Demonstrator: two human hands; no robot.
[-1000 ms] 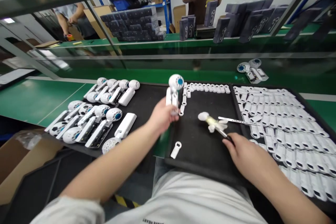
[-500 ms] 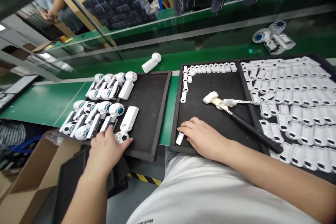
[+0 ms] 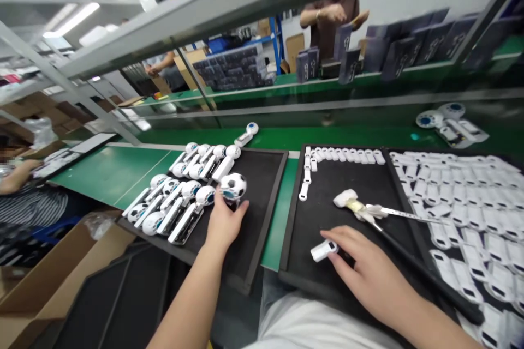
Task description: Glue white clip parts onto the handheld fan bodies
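My left hand [image 3: 224, 221] grips a white device with a round soccer-ball head [image 3: 234, 185], raised over the left black tray [image 3: 262, 202]. Two rows of similar white devices [image 3: 180, 204] lie on that tray, to the left of my hand. Between the thumb and fingers of my right hand [image 3: 356, 259] is a small white part [image 3: 323, 250] with a dark window, held over the middle black tray [image 3: 323, 202]. Further back on this tray, small white parts [image 3: 344, 154] form a row and a short column. A black-handled tool [image 3: 429, 262] with a white-wrapped end lies right of my hand.
The right black tray [image 3: 417, 229] holds many small white parts. One device [image 3: 247, 134] lies behind the left tray, and a cluster [image 3: 452, 122] stands at the back right. Other people work beyond the bench and at far left. An open cardboard box [image 3: 77, 278] is at lower left.
My left hand has lifted the soccer-ball device up and to the right. My right hand has raised the small part and moved it right. The view has tilted up, showing more people.
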